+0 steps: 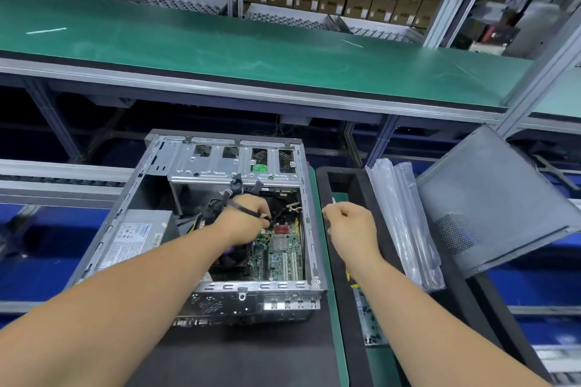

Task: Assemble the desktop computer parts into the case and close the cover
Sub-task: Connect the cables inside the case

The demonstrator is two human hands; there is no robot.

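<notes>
Open desktop case (pixel 309 207) lies on its side on a dark mat, cover off, long axis running away from the person. Inside: one motherboard (pixel 283 256) along the right wall, one power supply (pixel 138 237) at left, one drive cage (pixel 232 163) at the far end.

Left hand (pixel 243 217) is down in the case over the board's far end, fingers curled and pinching a black cable (pixel 248 212) near its connector; the socket it goes to appears to lie just below the fingertips, partly hidden.

Right hand (pixel 350 225) hovers outside the right wall, over a black foam tray (pixel 323 176), fingers curled; whether it holds anything small, cannot tell. Left hand is the nearer to the board.

One grey side cover (pixel 490 198) leans at right, well apart from the case. Clear plastic bags (pixel 402 217), count unclear, lie between tray and cover.
</notes>
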